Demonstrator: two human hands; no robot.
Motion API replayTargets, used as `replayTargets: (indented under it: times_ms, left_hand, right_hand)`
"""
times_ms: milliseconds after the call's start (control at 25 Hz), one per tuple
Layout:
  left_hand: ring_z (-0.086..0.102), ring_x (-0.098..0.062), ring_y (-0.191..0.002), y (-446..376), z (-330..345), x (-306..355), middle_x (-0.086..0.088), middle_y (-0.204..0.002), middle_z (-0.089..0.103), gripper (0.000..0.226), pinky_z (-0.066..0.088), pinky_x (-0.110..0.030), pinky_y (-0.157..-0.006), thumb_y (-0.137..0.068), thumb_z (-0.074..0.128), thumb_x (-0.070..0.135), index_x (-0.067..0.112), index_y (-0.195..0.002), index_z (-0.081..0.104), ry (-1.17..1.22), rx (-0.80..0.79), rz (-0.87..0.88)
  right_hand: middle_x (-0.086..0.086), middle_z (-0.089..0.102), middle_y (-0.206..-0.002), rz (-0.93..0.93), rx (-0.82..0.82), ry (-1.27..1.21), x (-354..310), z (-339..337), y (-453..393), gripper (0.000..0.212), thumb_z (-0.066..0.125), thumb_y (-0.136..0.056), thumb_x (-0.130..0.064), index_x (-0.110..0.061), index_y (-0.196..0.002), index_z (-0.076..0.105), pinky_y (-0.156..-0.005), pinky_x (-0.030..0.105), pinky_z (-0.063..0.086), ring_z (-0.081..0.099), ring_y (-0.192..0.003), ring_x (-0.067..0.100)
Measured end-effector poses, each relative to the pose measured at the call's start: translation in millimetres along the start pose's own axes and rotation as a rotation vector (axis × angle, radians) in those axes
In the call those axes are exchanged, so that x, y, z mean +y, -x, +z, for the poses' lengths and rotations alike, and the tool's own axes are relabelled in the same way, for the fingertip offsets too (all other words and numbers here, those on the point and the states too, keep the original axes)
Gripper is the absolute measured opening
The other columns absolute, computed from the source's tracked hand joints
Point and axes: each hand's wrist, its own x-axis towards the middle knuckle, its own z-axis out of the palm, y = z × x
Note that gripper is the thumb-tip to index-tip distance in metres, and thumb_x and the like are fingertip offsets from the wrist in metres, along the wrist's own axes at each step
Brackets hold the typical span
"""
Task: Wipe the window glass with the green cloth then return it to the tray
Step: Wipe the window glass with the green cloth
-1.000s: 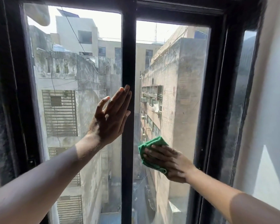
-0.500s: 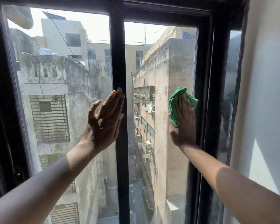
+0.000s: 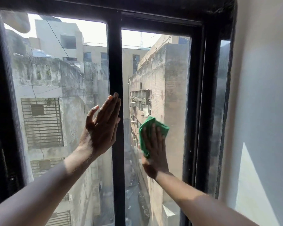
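A window with two glass panes fills the view, split by a black centre bar (image 3: pixel 117 70). My right hand (image 3: pixel 154 150) presses a folded green cloth (image 3: pixel 162 128) flat against the right pane (image 3: pixel 170 75), near its middle height. The cloth sticks out above and to the left of my fingers. My left hand (image 3: pixel 101 128) lies flat with fingers together on the left pane (image 3: pixel 55 79), its fingertips at the centre bar. It holds nothing. No tray is in view.
A thick black window frame (image 3: pixel 201 95) borders the right pane, with a narrow dusty strip of glass (image 3: pixel 220 103) beyond it. A pale wall (image 3: pixel 265 111) stands at the right. Buildings and an alley show through the glass.
My right hand has slid the cloth from low on the right pane up toward its right edge, then back down and left to the pane's middle. My left hand stays against the left pane.
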Motion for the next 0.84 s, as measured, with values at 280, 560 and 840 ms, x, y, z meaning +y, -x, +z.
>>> replayTargets:
  times_ms: [280,560,840]
  left_hand:
    - [0.035,-0.032,-0.172,-15,-28,8,-0.008,-0.186,0.034,0.065,0.036,-0.051,-0.131,-0.115,0.058,0.024,0.009,-0.176,0.041,0.384,-0.232,-0.189]
    - [0.084,-0.018,-0.112,-45,-109,44,0.008,-0.113,0.088,0.055,0.074,-0.040,-0.077,-0.103,0.057,0.078,0.032,-0.124,0.079,1.575,-0.533,-1.119]
    - [0.064,-0.009,-0.068,33,-165,20,0.013,-0.066,0.069,0.042,0.049,-0.029,-0.063,-0.118,0.058,0.041,0.023,-0.086,0.078,1.276,-0.271,-1.318]
  right_hand:
    - [0.013,0.078,-0.114,0.740,-0.261,-1.171,-9,-95,-26,0.024,0.062,-0.096,-0.021,-0.011,-0.112,0.077,-0.092,0.044,0.060,0.075,-0.103,0.023]
    - [0.011,0.081,-0.093,0.691,-0.353,-1.571,-59,-172,-69,0.027,0.061,-0.094,-0.018,-0.013,-0.114,0.079,-0.068,0.042,0.068,0.081,-0.079,0.026]
    - [0.016,0.087,-0.097,0.782,-0.300,-1.558,-107,-141,-27,0.020,0.078,-0.099,-0.001,0.006,-0.117,0.079,-0.074,0.035,0.074,0.086,-0.081,0.026]
